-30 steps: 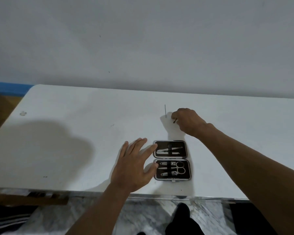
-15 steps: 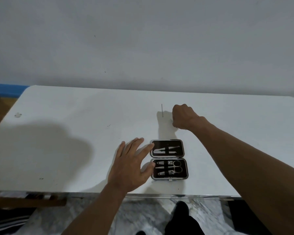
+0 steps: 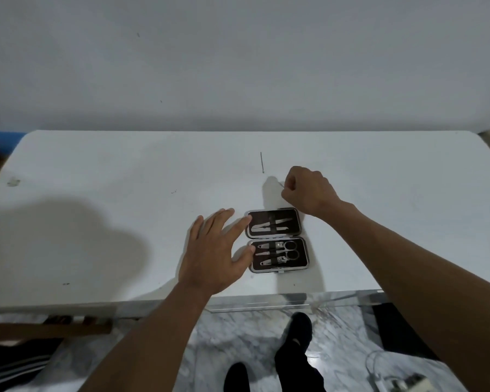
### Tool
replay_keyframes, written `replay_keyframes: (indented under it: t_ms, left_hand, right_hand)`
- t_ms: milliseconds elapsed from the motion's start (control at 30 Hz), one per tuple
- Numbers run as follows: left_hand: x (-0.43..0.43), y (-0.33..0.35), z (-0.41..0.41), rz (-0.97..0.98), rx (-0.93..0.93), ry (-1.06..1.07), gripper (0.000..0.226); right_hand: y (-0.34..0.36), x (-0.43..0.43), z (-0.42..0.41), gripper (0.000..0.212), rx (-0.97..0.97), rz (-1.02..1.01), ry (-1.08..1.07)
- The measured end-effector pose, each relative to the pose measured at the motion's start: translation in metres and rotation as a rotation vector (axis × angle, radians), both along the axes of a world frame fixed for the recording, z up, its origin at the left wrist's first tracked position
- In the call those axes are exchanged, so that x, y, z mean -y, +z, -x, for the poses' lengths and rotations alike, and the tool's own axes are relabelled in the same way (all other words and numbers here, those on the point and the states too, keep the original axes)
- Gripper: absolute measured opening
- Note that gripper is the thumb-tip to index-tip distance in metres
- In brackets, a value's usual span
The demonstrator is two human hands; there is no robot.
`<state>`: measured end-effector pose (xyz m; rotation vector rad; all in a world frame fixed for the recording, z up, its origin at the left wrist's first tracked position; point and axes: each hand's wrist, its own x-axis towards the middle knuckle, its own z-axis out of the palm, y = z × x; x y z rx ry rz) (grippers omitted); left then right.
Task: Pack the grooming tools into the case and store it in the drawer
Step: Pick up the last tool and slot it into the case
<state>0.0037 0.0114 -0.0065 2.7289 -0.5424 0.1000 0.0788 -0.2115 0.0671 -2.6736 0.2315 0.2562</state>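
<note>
Case [image 3: 276,240]: open flat, lower centre of frame, near the front edge of the worktop [image 3: 96,199]. Both halves held small metal tools, too small to tell apart save the scissors [image 3: 290,250].
Left hand [image 3: 214,256]: fingers straight and spread, tips touching the case's left edge.
Right hand [image 3: 309,190]: above the case, fingers curled, pinching a thin tool [image 3: 281,184], nearly all hidden.
Pin [image 3: 262,162]: lay alone, upper centre.

Left hand [image 3: 212,256] blocks the case [image 3: 276,240] on its left, right hand [image 3: 309,190] beyond it; the near side stands open.
</note>
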Motion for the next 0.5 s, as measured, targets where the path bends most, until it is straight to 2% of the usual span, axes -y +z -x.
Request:
replay_keyframes:
  t_ms: [133,267,367,500]
  left_hand:
    - [0.0,0.0,0.001,0.001,0.003,0.001,0.059]
    - [0.0,0.0,0.001,0.003,0.007,0.002,0.059]
    - [0.001,0.0,0.001,0.009,0.004,-0.002,0.059]
    - [0.0,0.0,0.0,0.008,-0.001,-0.002,0.059]
  right_hand:
    - [0.009,0.007,0.02,0.008,0.052,-0.15,0.023]
    - [0.013,0.01,0.036,0.007,0.062,-0.206,0.044]
    - [0.01,0.011,0.044,0.011,0.071,-0.211,0.039]
    - [0.004,0.012,0.047,0.006,0.095,-0.142,0.036]
